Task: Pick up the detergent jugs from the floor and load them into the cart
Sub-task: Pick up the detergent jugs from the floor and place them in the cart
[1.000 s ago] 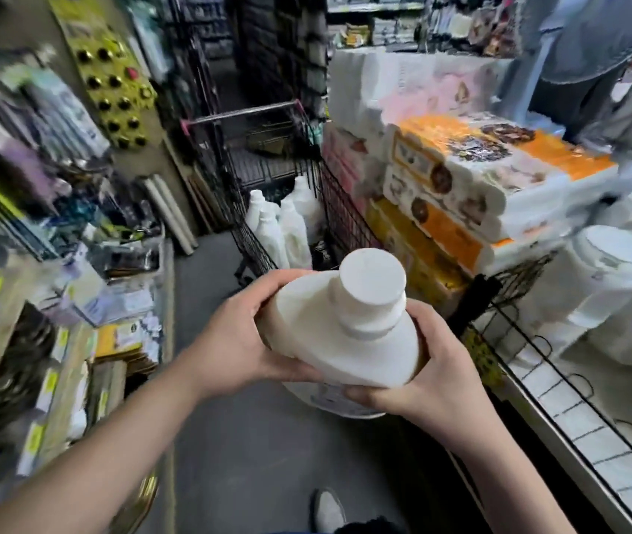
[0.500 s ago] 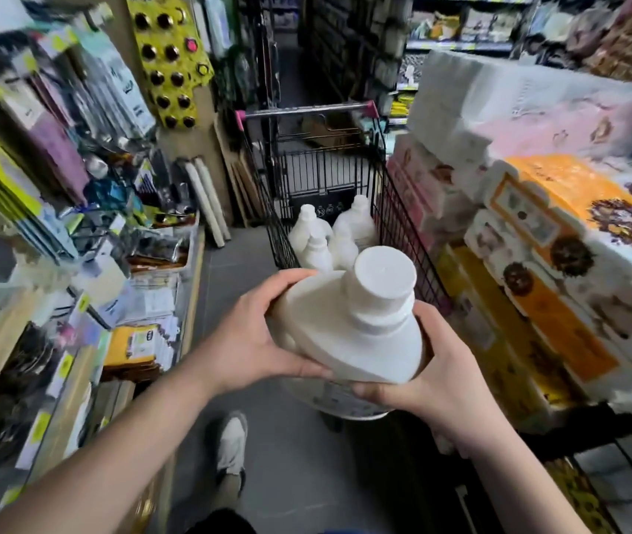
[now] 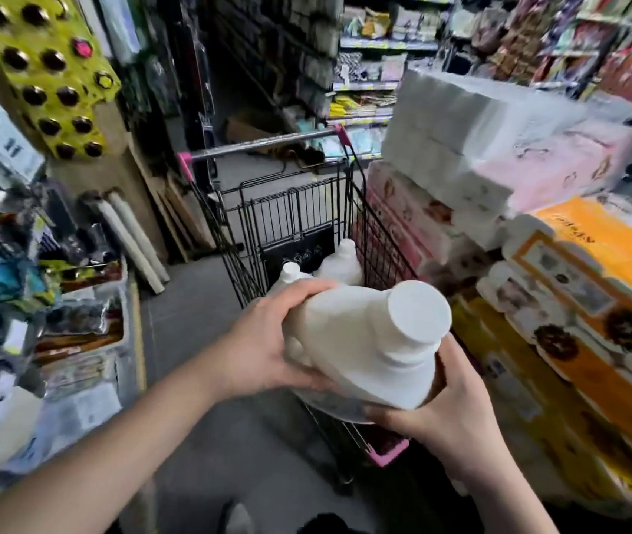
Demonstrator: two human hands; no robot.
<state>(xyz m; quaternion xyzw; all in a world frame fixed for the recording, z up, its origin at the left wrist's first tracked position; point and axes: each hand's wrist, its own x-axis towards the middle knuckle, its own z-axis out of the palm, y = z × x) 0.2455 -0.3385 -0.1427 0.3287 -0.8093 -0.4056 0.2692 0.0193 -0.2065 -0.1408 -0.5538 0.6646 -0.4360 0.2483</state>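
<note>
White plastic detergent jug [image 3: 360, 352] held in both hands, off the floor, at the near end of the cart [image 3: 360, 210], over its near rim. Left hand [image 3: 264, 348] wrapped around the jug's left shoulder, fingers [image 3: 306, 289] curled over the top edge, thumb under. Right hand [image 3: 449, 418] cupped beneath the lower right side, palm up, taking the weight from below; fingers closed against the base, partly hidden by the jug. Both closed firmly on the jug, nothing else held.

Long axis tilted: cap [image 3: 418, 308] up and to the right, toward the camera, base down and away toward the basket. Not upright. Basket lies straight ahead and below the hands, opening clear on the near side. Two more white jugs [image 3: 339, 264] already standing at the far end of the basket, caps up, close together, against the back panel. Free space apparently in front of them, though basket floor hidden behind the held jug.

Judged step: carry finished, lowering about to begin. Needs a short push forward and down, plus righting the tilt so the base lands first. Left hand nearer the parked jugs, so likely first to run out of room. Stacked tissue packs [image 3: 499, 148] just beside the cart's right wall; right elbow clearance tight there.
</note>
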